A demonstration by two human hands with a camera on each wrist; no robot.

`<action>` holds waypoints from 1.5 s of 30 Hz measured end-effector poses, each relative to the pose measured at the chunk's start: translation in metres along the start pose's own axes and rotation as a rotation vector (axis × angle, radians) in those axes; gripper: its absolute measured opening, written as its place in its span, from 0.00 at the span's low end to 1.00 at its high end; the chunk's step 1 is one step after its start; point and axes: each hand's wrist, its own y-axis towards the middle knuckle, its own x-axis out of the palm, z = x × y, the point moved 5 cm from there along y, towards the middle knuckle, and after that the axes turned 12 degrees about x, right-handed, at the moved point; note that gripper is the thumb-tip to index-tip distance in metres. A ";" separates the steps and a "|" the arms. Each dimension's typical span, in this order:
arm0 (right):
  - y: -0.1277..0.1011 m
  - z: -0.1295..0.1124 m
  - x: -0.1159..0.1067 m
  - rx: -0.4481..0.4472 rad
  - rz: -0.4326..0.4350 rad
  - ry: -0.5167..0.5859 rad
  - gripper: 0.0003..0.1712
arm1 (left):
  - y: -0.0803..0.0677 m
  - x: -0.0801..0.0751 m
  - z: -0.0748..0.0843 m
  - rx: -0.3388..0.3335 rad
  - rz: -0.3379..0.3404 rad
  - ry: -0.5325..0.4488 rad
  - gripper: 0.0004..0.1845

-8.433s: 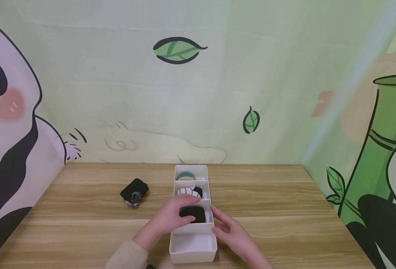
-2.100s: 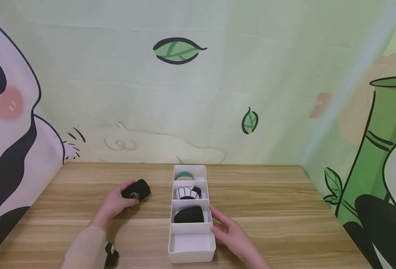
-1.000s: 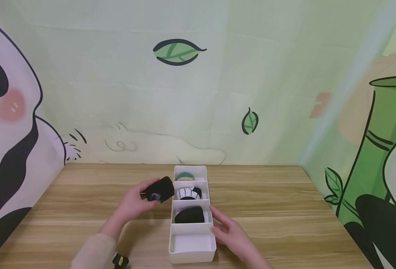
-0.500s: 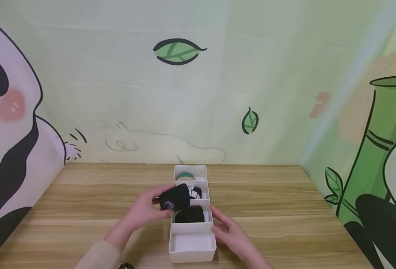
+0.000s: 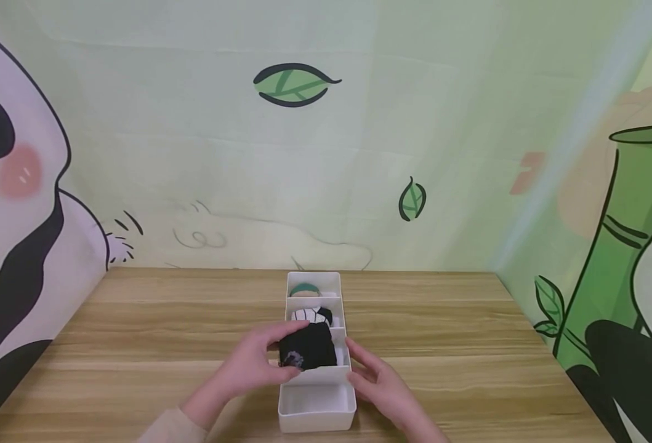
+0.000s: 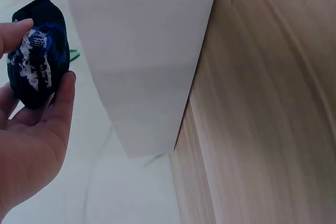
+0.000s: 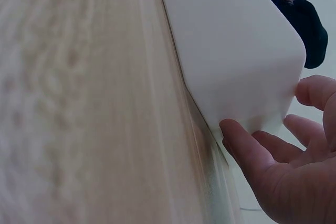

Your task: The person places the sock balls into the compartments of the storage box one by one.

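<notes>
My left hand (image 5: 248,364) pinches a folded pair of black socks (image 5: 311,346) between thumb and fingers. It holds them over the third compartment from the back of a white divided box (image 5: 317,422), covering the black socks lying there. Loose whitish threads and blue knit show on the held socks (image 6: 39,51) in the left wrist view. Fingers extended, my right hand (image 5: 383,386) touches the box's right side; the right wrist view shows its fingertips (image 7: 236,129) against the white wall. White socks with black lines (image 5: 309,315) sit in the second compartment.
The rearmost compartment holds a green and beige folded item (image 5: 305,289). Nearest the person is a bare front compartment (image 5: 317,399). The box stands on a wooden table (image 5: 442,344), with a printed cloth backdrop (image 5: 326,154) behind and at the sides.
My left hand picked up the black socks from the table's left side. It carried them right, over the box, and then toward the person. The right hand has stayed at the box.
</notes>
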 end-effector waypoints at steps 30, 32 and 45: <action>0.001 0.002 0.001 -0.009 -0.021 0.024 0.36 | -0.010 0.032 0.023 0.278 -0.171 0.239 0.35; 0.001 0.002 0.001 -0.016 -0.021 0.028 0.36 | -0.010 0.033 0.024 0.298 -0.176 0.262 0.35; 0.001 0.001 0.001 -0.021 -0.031 0.040 0.35 | -0.012 0.035 0.025 0.321 -0.183 0.321 0.37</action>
